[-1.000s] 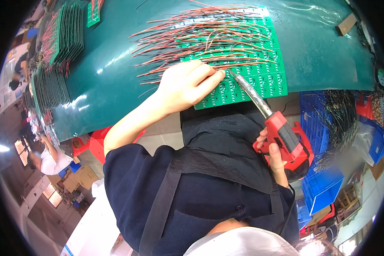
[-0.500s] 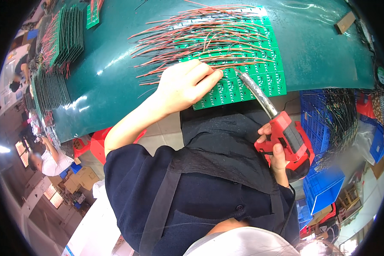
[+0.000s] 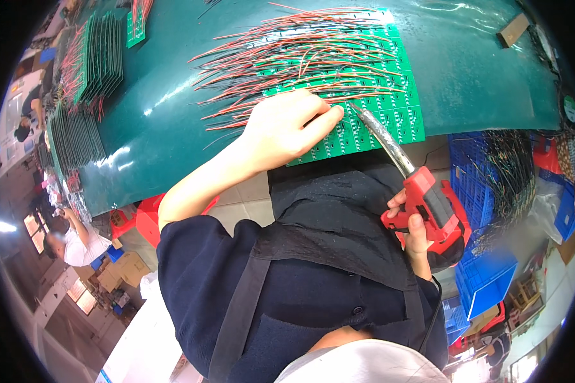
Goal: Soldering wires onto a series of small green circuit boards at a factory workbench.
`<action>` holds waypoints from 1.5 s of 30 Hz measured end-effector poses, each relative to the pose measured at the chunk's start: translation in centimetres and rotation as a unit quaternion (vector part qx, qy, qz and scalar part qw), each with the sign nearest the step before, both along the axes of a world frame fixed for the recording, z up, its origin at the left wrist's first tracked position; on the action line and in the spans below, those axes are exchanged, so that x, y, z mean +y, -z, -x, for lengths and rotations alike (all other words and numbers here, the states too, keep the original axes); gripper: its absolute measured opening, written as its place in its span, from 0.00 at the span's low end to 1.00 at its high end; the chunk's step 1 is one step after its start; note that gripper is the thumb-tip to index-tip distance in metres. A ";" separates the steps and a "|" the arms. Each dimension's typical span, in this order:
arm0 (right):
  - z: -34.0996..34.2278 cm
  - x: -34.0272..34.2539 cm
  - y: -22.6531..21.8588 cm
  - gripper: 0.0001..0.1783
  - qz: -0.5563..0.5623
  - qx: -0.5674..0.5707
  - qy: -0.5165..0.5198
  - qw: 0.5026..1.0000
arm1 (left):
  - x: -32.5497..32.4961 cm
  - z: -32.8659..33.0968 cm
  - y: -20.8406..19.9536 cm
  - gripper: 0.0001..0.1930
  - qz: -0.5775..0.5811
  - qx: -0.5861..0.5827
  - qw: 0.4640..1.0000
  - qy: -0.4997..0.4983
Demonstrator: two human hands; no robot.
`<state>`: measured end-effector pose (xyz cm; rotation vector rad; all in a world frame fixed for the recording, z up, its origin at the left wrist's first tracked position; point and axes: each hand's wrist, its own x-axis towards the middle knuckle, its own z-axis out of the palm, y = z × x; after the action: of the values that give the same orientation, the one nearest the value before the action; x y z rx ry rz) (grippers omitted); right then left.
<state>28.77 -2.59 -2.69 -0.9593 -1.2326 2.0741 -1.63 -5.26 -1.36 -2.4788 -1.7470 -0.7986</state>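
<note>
Here we are over the green table (image 3: 479, 83), sweeping from ten o'clock round to two. On it, at one o'clock, lies the green circuit-board panel (image 3: 399, 121), its near edge at the table's front. Red and dark wires (image 3: 281, 60) fan across it at twelve, loose ends trailing toward ten. In from three o'clock comes the red soldering gun (image 3: 428, 198), barrel slanting up toward eleven; its tip is right at the panel, though we can't tell whether it touches. Our left hand (image 3: 286, 127), at twelve, rests over the panel, fingers curled, thumb and forefinger close together beside that tip; we can't tell whether they pinch a wire. At ten, a stack of boards (image 3: 100, 60)! Our right hand (image 3: 416, 235), at three, wraps firmly round the gun's handle.
</note>
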 end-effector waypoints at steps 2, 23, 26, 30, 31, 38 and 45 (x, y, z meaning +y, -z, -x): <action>0.3 -0.4 -0.3 0.31 -0.018 -0.062 0.019 0.998 | 0.3 -0.2 0.0 0.14 0.008 0.001 1.000 0.003; 1.2 0.7 -1.1 0.30 -0.057 -0.025 0.024 0.998 | 0.7 -0.1 0.0 0.14 0.038 0.003 0.999 -0.014; 1.0 0.6 -1.0 0.29 -0.059 -0.022 0.034 0.997 | 0.9 -0.3 0.0 0.14 0.021 -0.005 1.000 -0.012; 0.1 1.0 -0.8 0.30 -0.036 -0.003 0.023 0.999 | 1.1 -0.5 -0.1 0.14 0.019 -0.024 0.999 -0.015; -0.3 0.8 -0.6 0.30 -0.024 -0.007 0.022 0.999 | 1.2 -0.6 -0.2 0.14 0.026 -0.027 0.999 -0.014; -0.9 0.1 -0.1 0.29 -0.004 -0.019 0.030 0.999 | 1.8 -0.7 0.1 0.14 0.011 -0.009 1.000 -0.003; -0.3 0.5 -0.4 0.27 -0.048 -0.060 0.024 0.997 | 1.9 -0.9 0.2 0.15 0.013 -0.007 1.000 -0.013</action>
<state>29.06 -2.06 -2.31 -1.0704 -1.3440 1.9271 -0.78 -3.39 -1.57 -2.4678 -1.8000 -0.7992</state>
